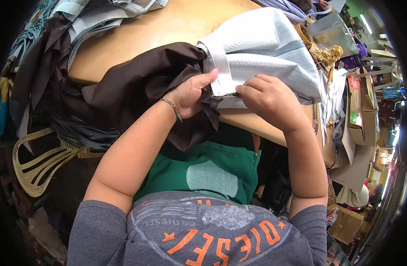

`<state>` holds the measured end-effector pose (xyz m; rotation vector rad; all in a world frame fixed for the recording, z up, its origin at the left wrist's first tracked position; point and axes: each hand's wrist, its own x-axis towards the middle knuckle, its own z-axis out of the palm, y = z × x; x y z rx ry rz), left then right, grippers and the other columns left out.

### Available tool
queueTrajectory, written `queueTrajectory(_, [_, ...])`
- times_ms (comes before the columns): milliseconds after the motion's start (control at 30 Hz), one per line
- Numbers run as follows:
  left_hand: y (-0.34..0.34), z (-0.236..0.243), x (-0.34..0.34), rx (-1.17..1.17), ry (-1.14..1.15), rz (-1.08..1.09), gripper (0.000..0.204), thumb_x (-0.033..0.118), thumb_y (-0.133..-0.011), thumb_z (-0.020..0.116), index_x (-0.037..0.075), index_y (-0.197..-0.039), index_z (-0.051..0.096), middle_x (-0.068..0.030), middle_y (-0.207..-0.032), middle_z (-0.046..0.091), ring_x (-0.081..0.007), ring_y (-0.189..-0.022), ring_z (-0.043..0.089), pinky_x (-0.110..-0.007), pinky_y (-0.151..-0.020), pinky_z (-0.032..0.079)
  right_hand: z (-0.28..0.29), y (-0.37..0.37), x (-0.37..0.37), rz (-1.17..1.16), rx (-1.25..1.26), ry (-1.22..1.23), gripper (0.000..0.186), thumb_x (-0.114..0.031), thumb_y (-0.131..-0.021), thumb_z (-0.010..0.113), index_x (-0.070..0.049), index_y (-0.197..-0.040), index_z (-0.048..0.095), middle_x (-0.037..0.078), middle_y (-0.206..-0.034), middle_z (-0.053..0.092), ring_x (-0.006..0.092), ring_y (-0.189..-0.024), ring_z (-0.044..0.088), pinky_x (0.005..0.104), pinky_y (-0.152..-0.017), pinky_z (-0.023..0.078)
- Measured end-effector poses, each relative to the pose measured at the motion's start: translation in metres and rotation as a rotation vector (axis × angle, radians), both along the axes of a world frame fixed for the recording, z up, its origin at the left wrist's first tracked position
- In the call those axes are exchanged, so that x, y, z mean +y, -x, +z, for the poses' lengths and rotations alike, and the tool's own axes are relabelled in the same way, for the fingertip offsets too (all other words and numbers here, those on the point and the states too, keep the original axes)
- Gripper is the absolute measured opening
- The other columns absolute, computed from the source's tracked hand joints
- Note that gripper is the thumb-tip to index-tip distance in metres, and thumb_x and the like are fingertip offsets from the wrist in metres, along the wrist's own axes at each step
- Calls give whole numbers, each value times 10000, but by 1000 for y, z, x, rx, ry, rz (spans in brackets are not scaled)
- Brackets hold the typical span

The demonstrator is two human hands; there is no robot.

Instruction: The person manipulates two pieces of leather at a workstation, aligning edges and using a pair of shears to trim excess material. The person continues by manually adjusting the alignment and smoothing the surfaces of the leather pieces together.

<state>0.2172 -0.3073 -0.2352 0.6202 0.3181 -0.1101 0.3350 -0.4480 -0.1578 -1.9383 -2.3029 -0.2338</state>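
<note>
L hand (191, 93): closed tight on the brown cloth (137, 84), thumb lying flat on the white strip (221, 71). A thin bracelet (172, 108) sits on the wrist.
R hand (267, 98): curled shut, fingertips pinching the edge of the white bag (265, 44) right by the strip. Just beside the L hand, nearly touching.
Brown cloth: dark & crinkly, spread on the counter (168, 26) to the left, one end hanging off the near edge over the person's lap.
White bag: bumpy woven stuff w/ a grey band across it, lying on the counter to the right of the brown cloth. The two meet between the hands.
White strip: smooth & flat, runs from the bag's top corner down to the hands.
Counter: tan wood, round edge.
Apron (212, 168): green, w/ a pale patch, under the hands.
Chair (39, 164): cream plastic, low on the left.
Far left: more dark & pale cloth pieces (79, 17) piled at the counter's end.
Right side: cardboard boxes (358, 106) & lots of small stuff, too mixed up to tell apart.
</note>
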Motion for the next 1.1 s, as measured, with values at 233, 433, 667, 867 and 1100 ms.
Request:
queueTrajectory(233, [-1, 0, 1, 15, 16, 11, 342, 327, -908, 403, 38, -1057, 508, -55, -960, 595, -151, -845, 593, -310, -774, 489, -19, 9, 12, 1, 113, -156, 89, -130, -687, 563, -82, -637, 507, 42, -641, 483, 210, -634, 523, 321, -574, 445])
queueTrajectory(433, [1, -3, 1, -18, 4, 3, 338, 325, -912, 393, 34, -1055, 490, -62, -924, 593, -156, -829, 597, -318, -772, 502, -31, 21, 12, -119, 99, -241, 239, -224, -726, 619, -91, -587, 479, 51, -604, 483, 220, -584, 519, 318, -550, 439])
queueTrajectory(667, [1, -5, 3, 43, -20, -14, 330, 327, -915, 384, 41, -1017, 511, -60, -909, 594, -151, -813, 597, -306, -742, 502, -44, 26, 11, -291, 148, -353, 315, -305, -729, 626, -89, -563, 468, 75, -554, 489, 257, -535, 530, 358, -501, 435])
queueTrajectory(867, [5, 9, -4, 170, -152, -104, 315, 335, -911, 389, 70, -1000, 535, -36, -883, 602, -153, -803, 598, -297, -727, 494, -53, 27, 17, -599, 514, -438, 467, -400, -803, 540, -29, -529, 470, 165, -559, 515, 333, -559, 538, 395, -492, 418])
queueTrajectory(1100, [5, -4, -14, 24, 12, -53, 371, 312, -909, 395, 37, -1146, 473, -76, -1077, 567, -184, -953, 565, -337, -840, 448, -9, 20, 3, -464, 713, -681, 262, -232, -747, 643, -23, -633, 536, 101, -560, 451, 252, -540, 467, 342, -523, 391])
